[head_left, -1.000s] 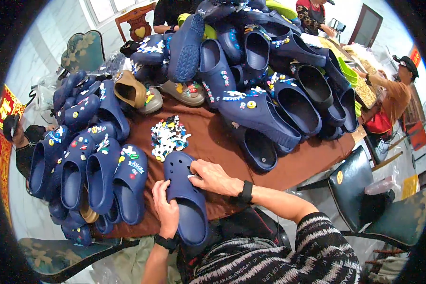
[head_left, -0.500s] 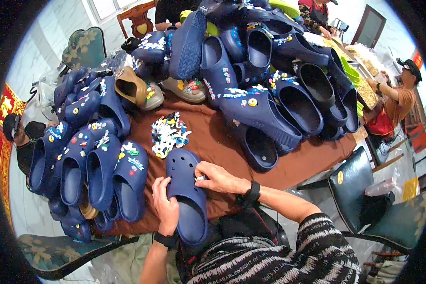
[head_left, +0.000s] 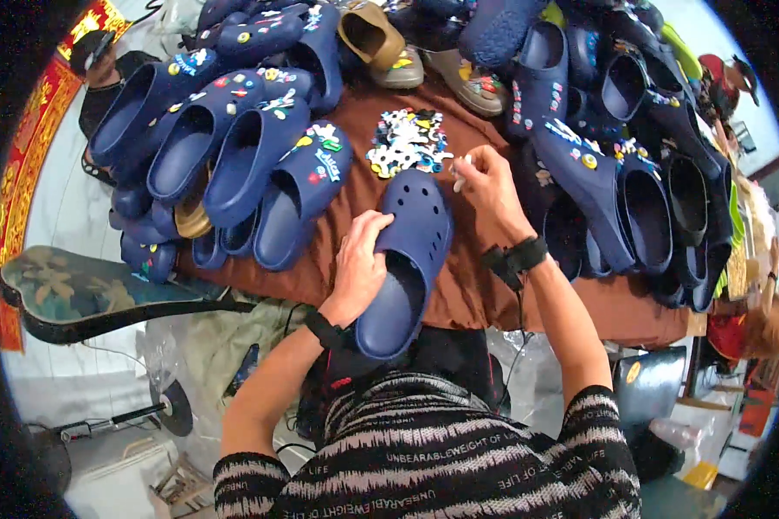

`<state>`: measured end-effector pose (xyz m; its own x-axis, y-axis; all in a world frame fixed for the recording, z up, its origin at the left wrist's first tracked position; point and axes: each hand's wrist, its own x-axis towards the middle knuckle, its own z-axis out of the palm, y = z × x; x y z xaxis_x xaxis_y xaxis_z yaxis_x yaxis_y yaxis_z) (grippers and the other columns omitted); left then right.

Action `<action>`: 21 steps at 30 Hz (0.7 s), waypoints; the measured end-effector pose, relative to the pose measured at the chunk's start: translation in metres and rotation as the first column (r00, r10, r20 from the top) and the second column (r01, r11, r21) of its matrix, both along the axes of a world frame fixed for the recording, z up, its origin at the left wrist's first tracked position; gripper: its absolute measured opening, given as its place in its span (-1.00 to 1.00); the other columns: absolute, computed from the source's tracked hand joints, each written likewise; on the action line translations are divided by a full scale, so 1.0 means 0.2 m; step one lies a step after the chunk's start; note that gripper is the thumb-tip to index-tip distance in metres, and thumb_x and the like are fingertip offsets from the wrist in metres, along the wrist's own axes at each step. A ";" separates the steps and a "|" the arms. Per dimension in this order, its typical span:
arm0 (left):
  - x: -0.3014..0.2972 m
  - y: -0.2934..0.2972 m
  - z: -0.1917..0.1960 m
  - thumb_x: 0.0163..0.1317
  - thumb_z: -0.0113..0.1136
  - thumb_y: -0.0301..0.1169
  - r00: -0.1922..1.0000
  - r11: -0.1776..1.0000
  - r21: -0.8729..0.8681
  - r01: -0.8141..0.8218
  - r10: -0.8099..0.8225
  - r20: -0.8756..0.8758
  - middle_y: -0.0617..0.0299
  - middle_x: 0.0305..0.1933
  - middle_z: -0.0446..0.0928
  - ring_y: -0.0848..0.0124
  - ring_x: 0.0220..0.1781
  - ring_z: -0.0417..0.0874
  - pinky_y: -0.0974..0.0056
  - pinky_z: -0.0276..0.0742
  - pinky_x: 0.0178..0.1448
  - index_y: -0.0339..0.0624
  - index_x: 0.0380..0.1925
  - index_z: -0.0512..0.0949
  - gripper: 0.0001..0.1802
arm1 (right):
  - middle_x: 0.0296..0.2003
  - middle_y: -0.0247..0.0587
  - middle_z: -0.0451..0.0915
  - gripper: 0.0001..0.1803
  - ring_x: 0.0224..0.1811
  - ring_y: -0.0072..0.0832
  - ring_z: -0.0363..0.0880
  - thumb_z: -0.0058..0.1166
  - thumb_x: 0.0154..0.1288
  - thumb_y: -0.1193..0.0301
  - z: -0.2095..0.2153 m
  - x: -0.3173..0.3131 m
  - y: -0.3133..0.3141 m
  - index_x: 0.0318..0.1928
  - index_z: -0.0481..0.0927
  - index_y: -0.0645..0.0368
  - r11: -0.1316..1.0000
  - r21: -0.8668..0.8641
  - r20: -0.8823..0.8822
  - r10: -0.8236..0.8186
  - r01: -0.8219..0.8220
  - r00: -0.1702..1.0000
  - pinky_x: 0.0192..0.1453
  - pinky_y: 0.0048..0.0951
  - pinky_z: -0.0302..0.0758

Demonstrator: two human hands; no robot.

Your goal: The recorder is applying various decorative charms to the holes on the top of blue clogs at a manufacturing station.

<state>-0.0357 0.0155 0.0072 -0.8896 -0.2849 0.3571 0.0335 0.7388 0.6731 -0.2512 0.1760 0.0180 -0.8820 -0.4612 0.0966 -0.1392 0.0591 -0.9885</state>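
A plain navy blue clog [head_left: 417,221] with round holes over its toe lies at the table's near edge, toe pointing away from me. My left hand [head_left: 357,266] grips its left side, fingers along the upper and near the opening. To the right of the toe, apart from the clog, my right hand [head_left: 493,189] is closed in a pinch on a small whitish shoe charm [head_left: 459,167]. Just beyond the toe sits a heap of small charms [head_left: 407,143], mostly white and black with bits of yellow and blue.
Navy clogs with charms [head_left: 299,203] are piled at the left, and another pile [head_left: 580,195] rises at the right. A tan clog [head_left: 372,36] lies at the back. A brown cloth [head_left: 355,121] covers the table. One chair [head_left: 86,290] stands at lower left. Other people are at the far sides.
The view has shifted. My right hand has left the clog's right side and now hovers beside the charm heap with a charm in its fingers. My left hand keeps hold of the clog.
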 end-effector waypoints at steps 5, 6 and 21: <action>0.09 0.03 0.00 -0.02 0.08 -0.76 0.997 0.997 0.024 -0.069 0.068 0.042 -0.03 0.28 0.40 -0.07 0.37 0.41 -0.03 0.32 0.44 -0.18 0.17 0.45 -0.35 | -0.41 -0.25 0.64 -0.77 -0.38 -0.60 0.64 0.24 0.36 0.37 0.06 -0.12 -0.19 -0.21 0.58 0.32 0.997 -0.045 0.074 0.070 -0.067 0.995 -0.33 -0.49 0.50; 0.10 0.04 0.02 -0.01 0.10 -0.76 0.996 0.997 0.029 -0.072 0.071 0.051 -0.03 0.28 0.39 -0.08 0.37 0.40 -0.03 0.31 0.45 -0.18 0.19 0.44 -0.34 | -0.33 -0.17 0.68 -0.73 -0.34 -0.56 0.67 0.21 0.37 0.37 0.02 -0.16 -0.20 -0.10 0.62 0.36 0.996 -0.045 0.092 0.080 -0.076 0.993 -0.27 -0.47 0.54; 0.07 -0.01 0.03 -0.06 0.16 -0.68 0.981 0.984 0.002 0.177 -0.176 -0.088 -0.02 0.22 0.44 -0.05 0.41 0.38 -0.04 0.26 0.51 -0.21 0.04 0.55 -0.46 | -0.15 0.12 0.71 -0.71 -0.06 0.07 0.68 0.15 0.31 0.37 -0.12 -0.14 -0.27 -0.03 0.66 0.25 0.852 0.522 -0.404 0.227 0.019 0.886 0.05 -0.08 0.57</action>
<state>-0.0224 0.0126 0.0134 -0.8920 -0.1302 0.4330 0.2211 0.7096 0.6690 -0.2789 0.1222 -0.0058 -0.7457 -0.6392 0.1880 -0.5801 0.4840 -0.6552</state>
